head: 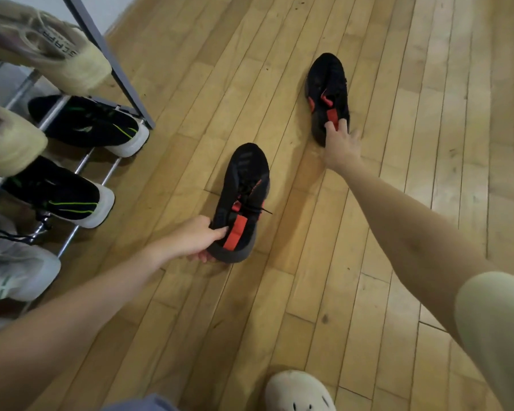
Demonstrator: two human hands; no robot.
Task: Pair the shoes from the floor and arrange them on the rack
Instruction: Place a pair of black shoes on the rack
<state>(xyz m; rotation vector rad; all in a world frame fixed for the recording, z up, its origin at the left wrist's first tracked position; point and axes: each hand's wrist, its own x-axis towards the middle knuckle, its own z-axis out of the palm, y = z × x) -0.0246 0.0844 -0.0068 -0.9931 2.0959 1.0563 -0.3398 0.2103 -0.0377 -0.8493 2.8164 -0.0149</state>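
On the wooden floor [279, 292], two black-and-orange shoes point toward 12 o'clock. The left hand [190, 238] has its fingers [220, 232] closed around the heel of the near shoe [241, 200]. The right hand [340, 146], at 1 o'clock, hooks spread fingers [342, 124] into the collar of the far shoe [328, 90], not yet fully closed. Heel grips likely allow carrying both together to the rack [110, 54] at 10 o'clock.

a worn yellow wooden plank floor [413, 143] fills the view. a cream slipper with small dark marks [298, 391] pokes in at six o'clock.
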